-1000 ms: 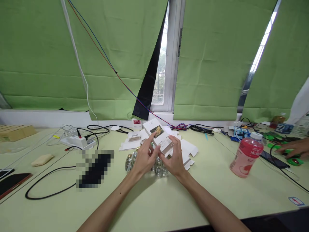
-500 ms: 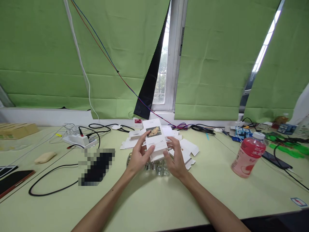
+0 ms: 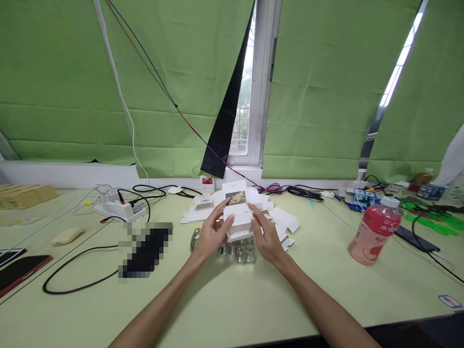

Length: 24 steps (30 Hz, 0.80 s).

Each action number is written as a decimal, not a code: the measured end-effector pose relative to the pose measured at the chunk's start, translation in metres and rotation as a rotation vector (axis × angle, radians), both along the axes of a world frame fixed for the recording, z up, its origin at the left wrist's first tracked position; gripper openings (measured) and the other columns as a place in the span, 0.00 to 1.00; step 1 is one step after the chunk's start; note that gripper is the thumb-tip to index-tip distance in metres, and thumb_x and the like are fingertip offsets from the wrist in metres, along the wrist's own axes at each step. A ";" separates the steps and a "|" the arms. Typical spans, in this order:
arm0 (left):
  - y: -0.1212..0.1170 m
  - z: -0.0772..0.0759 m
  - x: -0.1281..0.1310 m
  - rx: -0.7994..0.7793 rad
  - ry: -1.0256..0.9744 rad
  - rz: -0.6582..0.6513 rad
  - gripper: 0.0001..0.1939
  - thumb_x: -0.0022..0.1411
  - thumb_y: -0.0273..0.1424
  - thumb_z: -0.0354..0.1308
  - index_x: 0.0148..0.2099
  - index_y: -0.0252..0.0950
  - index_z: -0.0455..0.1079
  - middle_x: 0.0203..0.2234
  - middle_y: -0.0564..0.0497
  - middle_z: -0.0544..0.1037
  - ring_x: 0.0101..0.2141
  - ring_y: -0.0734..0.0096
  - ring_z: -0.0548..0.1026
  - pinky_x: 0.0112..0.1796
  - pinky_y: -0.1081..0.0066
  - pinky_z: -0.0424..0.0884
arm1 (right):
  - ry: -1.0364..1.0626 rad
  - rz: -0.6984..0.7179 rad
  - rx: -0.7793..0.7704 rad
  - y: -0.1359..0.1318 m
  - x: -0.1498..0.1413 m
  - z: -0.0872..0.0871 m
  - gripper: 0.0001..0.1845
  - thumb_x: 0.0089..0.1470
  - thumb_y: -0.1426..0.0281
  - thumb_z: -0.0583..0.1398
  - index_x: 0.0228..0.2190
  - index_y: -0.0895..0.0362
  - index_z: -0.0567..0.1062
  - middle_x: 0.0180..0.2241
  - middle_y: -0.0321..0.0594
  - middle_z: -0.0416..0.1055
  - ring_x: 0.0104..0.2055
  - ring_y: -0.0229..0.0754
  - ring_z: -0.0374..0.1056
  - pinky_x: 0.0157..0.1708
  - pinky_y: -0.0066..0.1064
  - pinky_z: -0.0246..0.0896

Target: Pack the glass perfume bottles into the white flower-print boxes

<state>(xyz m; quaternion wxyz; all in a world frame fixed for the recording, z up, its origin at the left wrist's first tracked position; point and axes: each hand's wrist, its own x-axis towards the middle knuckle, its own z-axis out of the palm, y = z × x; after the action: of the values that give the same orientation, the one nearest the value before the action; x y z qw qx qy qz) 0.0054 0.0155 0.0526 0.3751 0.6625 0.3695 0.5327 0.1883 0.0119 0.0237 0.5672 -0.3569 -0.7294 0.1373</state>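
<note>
Between both hands is a small white cardboard box (image 3: 237, 218) with a dark picture of something yellowish on its front. My left hand (image 3: 212, 234) grips its left side, thumb on the front face. My right hand (image 3: 267, 238) closes on the right side, thumb near the lower corner and fingers along the edge. The box is held tilted above the table. Below it stand several small clear glass jars (image 3: 245, 251), partly hidden by the box and hands. Behind lie flattened white cartons (image 3: 286, 218) and a small white box with a barcode (image 3: 203, 201).
A pink drink bottle (image 3: 375, 232) stands at the right, near a dark phone (image 3: 416, 240). On the left are a power strip (image 3: 121, 209), a black cable (image 3: 54, 290), a beige soap-like object (image 3: 67, 236) and a red-edged phone (image 3: 25, 270). Green blinds (image 3: 319, 96) hang behind.
The white box has moved slightly right and tipped back. My right hand has closed in from loosely spread fingers onto the box's right side.
</note>
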 end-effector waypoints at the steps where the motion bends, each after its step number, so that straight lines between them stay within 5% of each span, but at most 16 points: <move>1: 0.001 -0.001 0.000 -0.004 -0.004 -0.005 0.34 0.63 0.45 0.58 0.68 0.45 0.57 0.57 0.40 0.71 0.22 0.79 0.72 0.19 0.77 0.70 | -0.003 -0.013 0.008 0.000 0.001 0.001 0.24 0.68 0.62 0.48 0.62 0.51 0.63 0.48 0.42 0.74 0.44 0.45 0.72 0.46 0.39 0.68; 10: 0.002 -0.005 -0.001 0.017 0.027 -0.052 0.33 0.66 0.46 0.54 0.70 0.47 0.54 0.59 0.39 0.68 0.17 0.86 0.67 0.18 0.75 0.69 | 0.081 -0.019 0.013 -0.002 0.003 0.005 0.23 0.69 0.62 0.47 0.61 0.51 0.66 0.58 0.42 0.69 0.58 0.47 0.66 0.56 0.41 0.63; 16: 0.000 -0.006 -0.001 0.067 0.033 -0.157 0.33 0.65 0.44 0.56 0.69 0.48 0.53 0.60 0.38 0.66 0.20 0.84 0.69 0.22 0.75 0.69 | 0.247 -0.052 -0.060 0.001 0.005 0.005 0.23 0.68 0.59 0.47 0.59 0.53 0.67 0.59 0.42 0.67 0.62 0.46 0.62 0.59 0.41 0.58; 24: -0.003 -0.006 0.002 0.101 0.159 -0.097 0.28 0.65 0.43 0.56 0.66 0.46 0.61 0.52 0.44 0.69 0.24 0.81 0.66 0.24 0.76 0.67 | 0.278 -0.064 -0.067 0.005 0.006 0.004 0.23 0.68 0.58 0.48 0.58 0.53 0.67 0.58 0.42 0.68 0.60 0.46 0.64 0.58 0.39 0.59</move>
<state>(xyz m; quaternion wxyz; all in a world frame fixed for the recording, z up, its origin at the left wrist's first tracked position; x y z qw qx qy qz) 0.0069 0.0120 0.0464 0.3360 0.7379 0.3384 0.4776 0.1946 0.0166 0.0274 0.6547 -0.3763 -0.6270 0.1915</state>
